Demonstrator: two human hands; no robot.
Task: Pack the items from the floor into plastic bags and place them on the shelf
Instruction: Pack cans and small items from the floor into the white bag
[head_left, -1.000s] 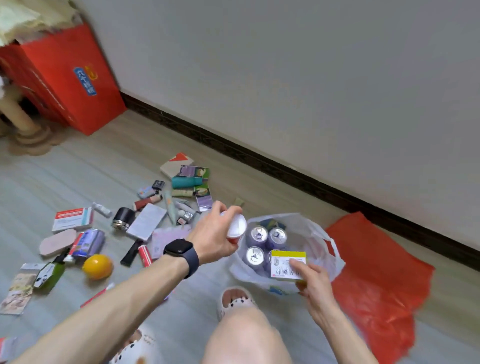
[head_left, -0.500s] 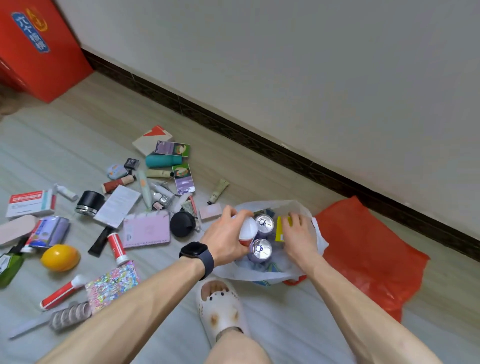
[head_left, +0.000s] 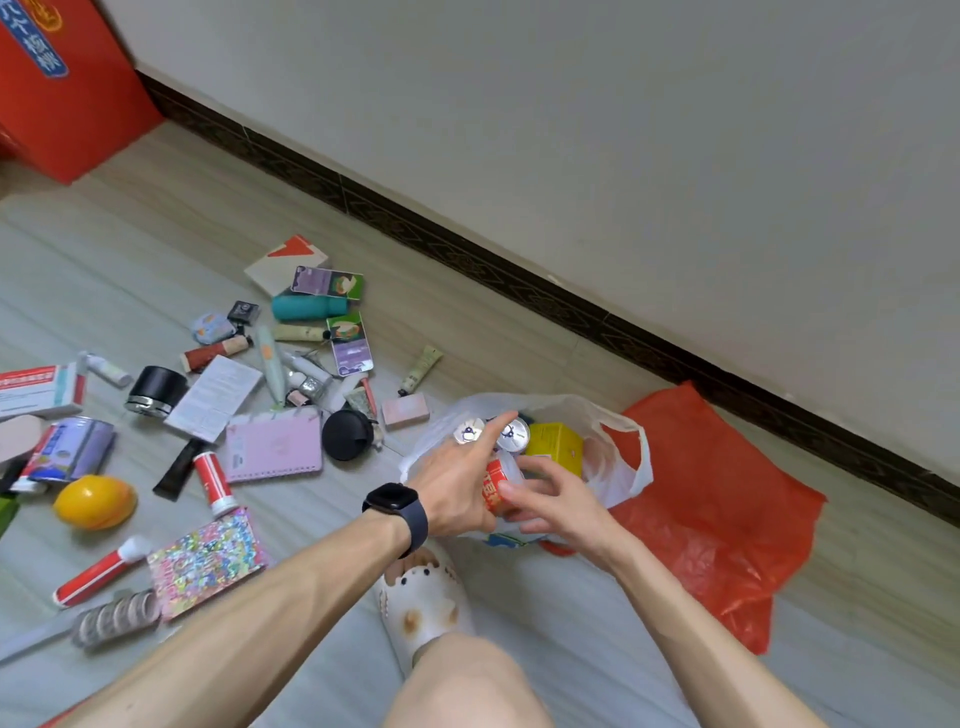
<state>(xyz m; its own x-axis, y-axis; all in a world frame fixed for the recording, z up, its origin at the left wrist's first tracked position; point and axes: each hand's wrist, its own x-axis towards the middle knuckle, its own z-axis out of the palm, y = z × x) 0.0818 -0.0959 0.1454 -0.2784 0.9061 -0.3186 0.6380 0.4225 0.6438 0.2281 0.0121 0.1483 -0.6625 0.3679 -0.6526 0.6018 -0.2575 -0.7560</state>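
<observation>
A white plastic bag (head_left: 621, 467) lies open on the floor with silver cans (head_left: 511, 434) and a yellow box (head_left: 556, 441) inside it. My left hand (head_left: 457, 480) grips a small red and white bottle (head_left: 493, 483) at the bag's near edge. My right hand (head_left: 561, 501) reaches in from the right, and its fingertips touch the same bottle. To the left, loose items litter the floor, among them a pink notebook (head_left: 272, 447), a black lid (head_left: 347, 435), a lemon (head_left: 94, 501) and a teal bottle (head_left: 309, 307).
A red plastic bag (head_left: 717, 509) lies flat to the right of the white one. A red box (head_left: 67, 93) stands at the far left by the wall. My foot in a white sandal (head_left: 421, 605) rests just below the hands.
My right hand has left the yellow box inside the bag and come back to the bottle that my left hand holds. The view has shifted slightly.
</observation>
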